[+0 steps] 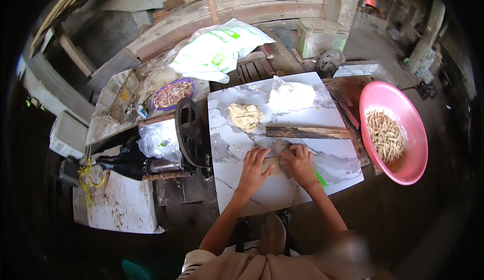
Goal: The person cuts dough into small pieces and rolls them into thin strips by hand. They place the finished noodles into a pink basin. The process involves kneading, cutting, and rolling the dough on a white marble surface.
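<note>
My left hand [254, 166] and my right hand [299, 163] rest side by side on a white marbled board [282, 189]. Both press on a small ridged wooden block [271, 165] lying between them, with a small piece of dough [278, 146] at its far end. A lump of yellowish dough [245, 116] lies farther back on the board. Behind the hands, a long wooden stick [307, 132] lies across the board. A clear bag of white flour [290, 96] sits at the board's far edge.
A pink basin [408, 144] with several shaped dough pieces stands to the right. A black hand-cranked machine [189, 131] stands left of the board, a purple plate [172, 93] of pieces beyond it. A white-green sack [217, 50] lies at the back. A green item [320, 178] lies by my right wrist.
</note>
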Demonstrator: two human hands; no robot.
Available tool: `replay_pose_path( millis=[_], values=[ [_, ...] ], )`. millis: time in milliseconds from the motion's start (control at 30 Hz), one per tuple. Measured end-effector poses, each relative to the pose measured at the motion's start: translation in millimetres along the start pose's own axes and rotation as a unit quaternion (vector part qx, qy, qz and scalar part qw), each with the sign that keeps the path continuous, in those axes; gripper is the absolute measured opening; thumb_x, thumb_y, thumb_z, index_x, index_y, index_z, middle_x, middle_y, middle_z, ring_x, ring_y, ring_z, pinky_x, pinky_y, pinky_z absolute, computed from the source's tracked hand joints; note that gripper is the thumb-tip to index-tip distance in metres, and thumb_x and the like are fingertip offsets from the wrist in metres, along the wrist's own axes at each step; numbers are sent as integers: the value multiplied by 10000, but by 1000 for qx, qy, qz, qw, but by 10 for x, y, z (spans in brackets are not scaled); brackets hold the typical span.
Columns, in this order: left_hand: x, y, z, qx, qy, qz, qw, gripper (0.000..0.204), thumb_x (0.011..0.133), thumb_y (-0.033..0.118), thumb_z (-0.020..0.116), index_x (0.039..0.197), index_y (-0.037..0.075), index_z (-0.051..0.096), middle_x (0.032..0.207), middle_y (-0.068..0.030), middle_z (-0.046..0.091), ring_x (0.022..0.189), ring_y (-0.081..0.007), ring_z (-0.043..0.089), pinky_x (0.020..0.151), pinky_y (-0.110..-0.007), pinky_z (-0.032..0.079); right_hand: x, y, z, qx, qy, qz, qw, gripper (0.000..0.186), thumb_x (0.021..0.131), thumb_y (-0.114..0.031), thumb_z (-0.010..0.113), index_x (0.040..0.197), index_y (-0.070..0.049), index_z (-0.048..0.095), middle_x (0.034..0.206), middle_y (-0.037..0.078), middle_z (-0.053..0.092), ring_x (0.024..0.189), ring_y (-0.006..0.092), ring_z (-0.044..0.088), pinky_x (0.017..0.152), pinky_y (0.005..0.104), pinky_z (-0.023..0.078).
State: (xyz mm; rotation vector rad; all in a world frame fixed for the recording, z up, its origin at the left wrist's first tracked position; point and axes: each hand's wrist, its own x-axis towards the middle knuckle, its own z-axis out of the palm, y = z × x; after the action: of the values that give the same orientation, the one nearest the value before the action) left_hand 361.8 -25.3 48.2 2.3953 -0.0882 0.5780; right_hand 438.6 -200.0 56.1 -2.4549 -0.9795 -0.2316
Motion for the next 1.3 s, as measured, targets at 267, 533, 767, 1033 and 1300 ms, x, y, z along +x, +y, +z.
replay_pose_path(
  millis=[267, 533, 767, 1033, 1300],
  values=[
    [-132, 220, 82, 33, 60, -62, 996, 496, 793, 134, 668, 1252, 60, 494, 1222, -146, 514, 1185, -370, 433, 1008, -444, 348, 144, 159, 119, 80, -26, -81, 993, 258, 688, -144, 737, 917, -157, 619, 1073, 33, 463, 1061, 259, 408, 858, 448, 336],
    [-109, 267, 82, -34, 73, -70, 994, 408, 805, 92, 658, 1198, 50, 556, 1119, -139, 588, 1096, -319, 529, 969, -417, 389, 345, 264, 79, 282, -134, -96, 945, 170, 734, -66, 683, 850, -84, 559, 817, 79, 580, 852, 254, 552, 795, 382, 434],
    [414, 135, -164, -216, 111, -218, 945, 268, 839, 82, 667, 1092, 4, 621, 907, -117, 695, 809, -175, 672, 731, -279, 518, 994, -270, -274, 323, -28, -79, 943, 139, 776, -31, 655, 915, -33, 639, 795, 107, 623, 787, 255, 578, 696, 356, 478],
    [1003, -830, -73, 23, 248, -114, 962, 75, 788, 80, 709, 846, 64, 664, 790, -94, 558, 767, -245, 550, 722, -365, 449, 1762, 11, 850, 171, 69, 86, 979, 325, 657, -170, 797, 909, -121, 598, 976, 137, 515, 980, 321, 463, 871, 433, 368],
    [1039, -852, 20, 3, 238, -130, 962, 217, 786, 93, 688, 920, 26, 531, 917, -105, 499, 863, -268, 457, 794, -377, 384, 1629, 66, 684, 165, 139, 102, 971, 299, 675, -20, 685, 919, -100, 531, 943, 130, 485, 944, 340, 446, 831, 425, 380]
  ],
)
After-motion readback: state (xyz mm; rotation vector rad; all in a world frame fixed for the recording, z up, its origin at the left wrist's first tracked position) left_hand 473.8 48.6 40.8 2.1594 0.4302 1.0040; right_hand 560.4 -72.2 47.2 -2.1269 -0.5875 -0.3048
